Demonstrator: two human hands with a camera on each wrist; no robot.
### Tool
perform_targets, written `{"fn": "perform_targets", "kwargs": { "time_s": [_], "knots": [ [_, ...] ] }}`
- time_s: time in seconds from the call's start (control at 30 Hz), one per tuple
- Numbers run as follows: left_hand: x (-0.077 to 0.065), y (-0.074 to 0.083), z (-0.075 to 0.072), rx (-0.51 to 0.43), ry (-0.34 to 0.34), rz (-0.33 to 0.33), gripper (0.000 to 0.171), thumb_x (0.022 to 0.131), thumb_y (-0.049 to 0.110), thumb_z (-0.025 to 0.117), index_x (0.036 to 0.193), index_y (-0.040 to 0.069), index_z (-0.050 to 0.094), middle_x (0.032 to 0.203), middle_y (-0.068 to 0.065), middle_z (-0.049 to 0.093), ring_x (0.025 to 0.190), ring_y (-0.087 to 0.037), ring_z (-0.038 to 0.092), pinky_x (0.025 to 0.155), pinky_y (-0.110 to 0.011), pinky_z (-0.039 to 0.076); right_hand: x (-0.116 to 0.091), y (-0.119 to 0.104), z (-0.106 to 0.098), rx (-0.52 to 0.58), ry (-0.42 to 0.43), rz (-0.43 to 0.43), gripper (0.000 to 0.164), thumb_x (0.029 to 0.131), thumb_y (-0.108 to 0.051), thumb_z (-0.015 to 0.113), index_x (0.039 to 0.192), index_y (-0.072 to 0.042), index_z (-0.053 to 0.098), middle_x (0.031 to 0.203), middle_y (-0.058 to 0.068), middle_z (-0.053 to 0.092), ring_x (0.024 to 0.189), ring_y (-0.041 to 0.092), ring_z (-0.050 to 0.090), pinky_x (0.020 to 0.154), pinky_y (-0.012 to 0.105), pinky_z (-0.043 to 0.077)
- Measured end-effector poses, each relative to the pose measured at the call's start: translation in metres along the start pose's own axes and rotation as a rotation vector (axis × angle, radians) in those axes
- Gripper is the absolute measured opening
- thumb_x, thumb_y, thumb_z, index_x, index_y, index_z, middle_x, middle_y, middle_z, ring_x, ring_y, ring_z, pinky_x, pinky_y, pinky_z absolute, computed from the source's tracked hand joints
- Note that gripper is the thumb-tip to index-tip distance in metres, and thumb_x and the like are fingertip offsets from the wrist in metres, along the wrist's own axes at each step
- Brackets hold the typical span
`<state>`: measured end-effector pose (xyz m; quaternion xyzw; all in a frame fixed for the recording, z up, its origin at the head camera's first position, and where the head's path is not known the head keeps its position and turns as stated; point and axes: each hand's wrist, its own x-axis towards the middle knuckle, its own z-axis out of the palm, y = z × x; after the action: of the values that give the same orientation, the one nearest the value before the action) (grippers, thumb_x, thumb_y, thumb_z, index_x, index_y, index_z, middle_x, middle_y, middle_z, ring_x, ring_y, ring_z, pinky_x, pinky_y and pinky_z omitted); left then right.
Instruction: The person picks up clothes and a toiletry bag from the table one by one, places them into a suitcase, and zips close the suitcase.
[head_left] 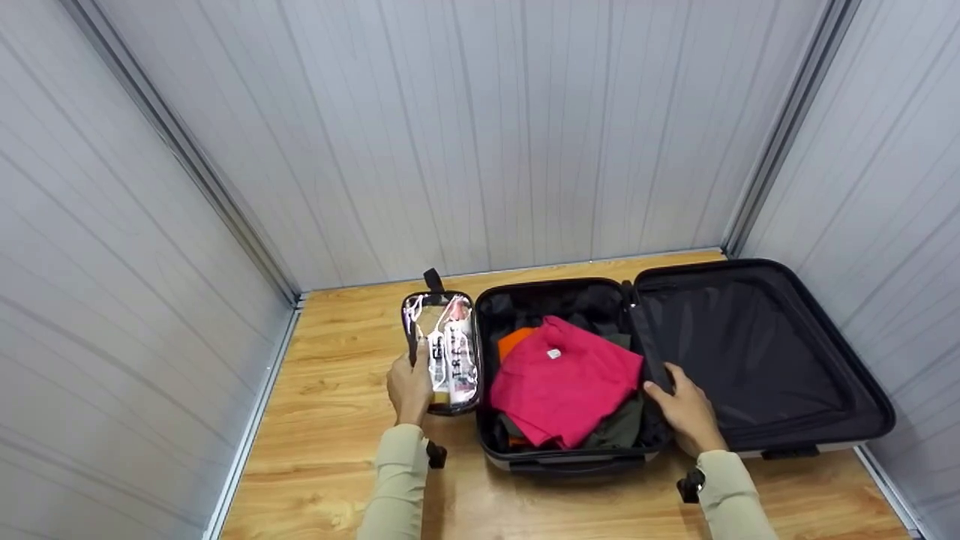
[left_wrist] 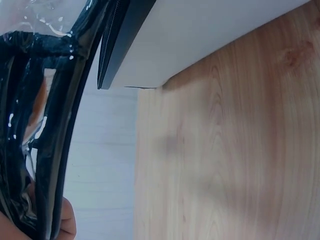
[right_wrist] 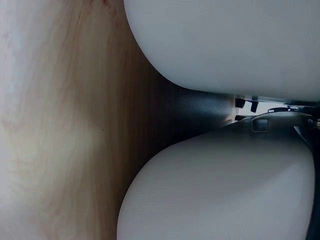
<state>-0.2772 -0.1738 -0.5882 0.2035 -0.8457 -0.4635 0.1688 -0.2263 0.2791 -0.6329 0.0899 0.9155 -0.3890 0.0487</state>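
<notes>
A clear toiletry bag with black trim stands out to the left of the open suitcase, with bottles showing through its plastic. My left hand grips the bag along its left side, thumb on the clear face. In the left wrist view, fingers curl round the black edge of the bag. A pink folded garment lies on top of other clothes in the suitcase's left half. At the hinge side between the two halves, my right hand holds the dark inner edge, thumb toward the clothes.
The suitcase's right half lies open, its dark lining showing. Orange cloth and dark green cloth peek from under the pink garment. A wood-look floor lies below, with pale panel walls on three sides.
</notes>
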Motion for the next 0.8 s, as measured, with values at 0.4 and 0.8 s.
{"fn": "perform_targets", "kwargs": {
  "time_s": [0.4,0.8],
  "knots": [
    [-0.008,0.012,0.009,-0.053,-0.032,0.021,0.053,0.101,0.052,0.056,0.061,0.019,0.043,0.061,-0.001,0.040,0.061,-0.024,0.044,0.058,-0.036,0.032,-0.001,-0.001,-0.001,0.024,-0.018,0.009,0.079,0.103,-0.051,0.053,0.161,-0.006,0.025,0.161,0.030,0.034,0.144,0.052,0.036,0.116,0.065,0.030],
    [-0.014,0.018,0.018,-0.044,-0.074,0.043,0.053,0.102,0.051,0.055,0.061,0.019,0.044,0.061,-0.001,0.042,0.061,-0.023,0.047,0.059,-0.035,0.034,-0.002,-0.001,-0.001,0.071,-0.018,0.032,0.081,0.102,-0.052,0.054,0.162,-0.008,0.023,0.162,0.029,0.031,0.145,0.051,0.035,0.117,0.064,0.029]
  ]
}}
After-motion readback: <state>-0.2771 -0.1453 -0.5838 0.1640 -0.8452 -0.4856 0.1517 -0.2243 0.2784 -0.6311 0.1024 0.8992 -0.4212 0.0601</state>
